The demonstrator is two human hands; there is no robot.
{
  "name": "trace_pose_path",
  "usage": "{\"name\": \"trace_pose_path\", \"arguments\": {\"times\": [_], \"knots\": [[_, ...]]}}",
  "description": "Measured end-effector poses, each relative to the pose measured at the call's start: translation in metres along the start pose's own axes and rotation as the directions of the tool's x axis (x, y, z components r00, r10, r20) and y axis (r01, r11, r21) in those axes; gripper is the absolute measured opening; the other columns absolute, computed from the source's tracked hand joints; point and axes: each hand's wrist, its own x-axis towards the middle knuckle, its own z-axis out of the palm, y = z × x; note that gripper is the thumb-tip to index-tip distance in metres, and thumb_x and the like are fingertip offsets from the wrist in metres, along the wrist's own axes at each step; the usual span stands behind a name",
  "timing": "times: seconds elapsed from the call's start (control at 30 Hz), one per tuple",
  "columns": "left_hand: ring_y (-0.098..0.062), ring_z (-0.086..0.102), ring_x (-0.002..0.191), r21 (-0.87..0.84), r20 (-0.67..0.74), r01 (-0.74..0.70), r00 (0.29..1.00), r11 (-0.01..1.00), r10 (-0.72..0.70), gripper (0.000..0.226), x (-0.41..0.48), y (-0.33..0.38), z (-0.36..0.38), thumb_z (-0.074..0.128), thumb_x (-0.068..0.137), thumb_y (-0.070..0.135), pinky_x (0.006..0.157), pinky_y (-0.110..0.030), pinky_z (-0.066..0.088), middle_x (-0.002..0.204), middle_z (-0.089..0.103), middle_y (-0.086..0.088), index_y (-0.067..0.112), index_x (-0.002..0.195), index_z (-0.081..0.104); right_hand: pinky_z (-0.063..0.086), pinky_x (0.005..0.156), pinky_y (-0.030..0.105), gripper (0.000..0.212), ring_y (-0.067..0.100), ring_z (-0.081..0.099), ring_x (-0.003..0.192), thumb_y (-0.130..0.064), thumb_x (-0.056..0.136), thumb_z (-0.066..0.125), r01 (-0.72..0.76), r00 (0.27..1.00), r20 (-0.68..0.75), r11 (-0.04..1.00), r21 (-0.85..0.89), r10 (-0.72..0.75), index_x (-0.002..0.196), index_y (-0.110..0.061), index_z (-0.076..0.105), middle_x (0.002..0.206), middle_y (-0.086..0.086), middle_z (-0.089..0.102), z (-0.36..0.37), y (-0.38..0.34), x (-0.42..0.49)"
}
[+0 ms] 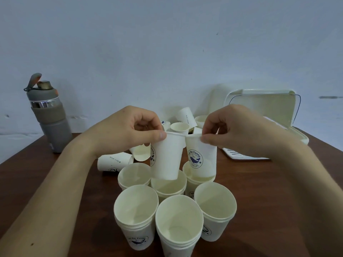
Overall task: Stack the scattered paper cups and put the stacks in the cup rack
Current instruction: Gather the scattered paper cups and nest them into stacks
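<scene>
My left hand (130, 130) pinches the rim of a white paper cup (166, 156) and holds it upright just above a short stack (169, 188) in the middle. My right hand (235, 130) pinches the rim of a second cup (201, 158) with a blue whale logo, its base sunk into the stack (196, 180) below. Several more short stacks stand in front, among them one at the near centre (179, 225). Loose cups lie on their sides behind, such as one at the left (115, 162). The cream cup rack (263, 112) stands open at the back right.
A grey water bottle (47, 115) with its flip lid up stands at the table's back left corner. The brown wooden table (278, 201) runs up to a pale wall. Both of my forearms reach in from the lower corners.
</scene>
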Motion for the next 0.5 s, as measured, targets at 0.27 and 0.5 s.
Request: {"name": "trace_pose_path", "arguments": {"times": [0.27,0.5], "knots": [[-0.027,0.063,0.076,0.035,-0.057,0.011,0.998,0.999,-0.009,0.037,-0.005,0.001,-0.007,0.07,0.071,0.055,0.076,-0.064,0.054,0.085,0.07,-0.013,0.022,0.088,0.073,0.039,0.055,0.015,0.014,-0.009,0.058,0.066,-0.04,0.086,0.07,-0.033,0.996,0.084,0.997,-0.066,0.039,0.079,-0.028,0.071,0.069,-0.021,0.068,0.006,0.0,0.0],[-0.029,0.069,0.077,0.196,-0.211,0.112,0.975,0.974,-0.069,0.034,-0.008,-0.002,-0.024,0.07,0.068,0.059,0.081,-0.053,0.057,0.075,0.073,0.001,0.026,0.079,0.072,0.043,0.057,0.023,0.023,0.002,0.056,0.056,-0.04,0.09,0.064,-0.047,0.997,0.058,0.999,-0.021,0.048,0.074,-0.025,0.07,0.072,-0.015,0.072,0.004,-0.004,-0.001]]}}
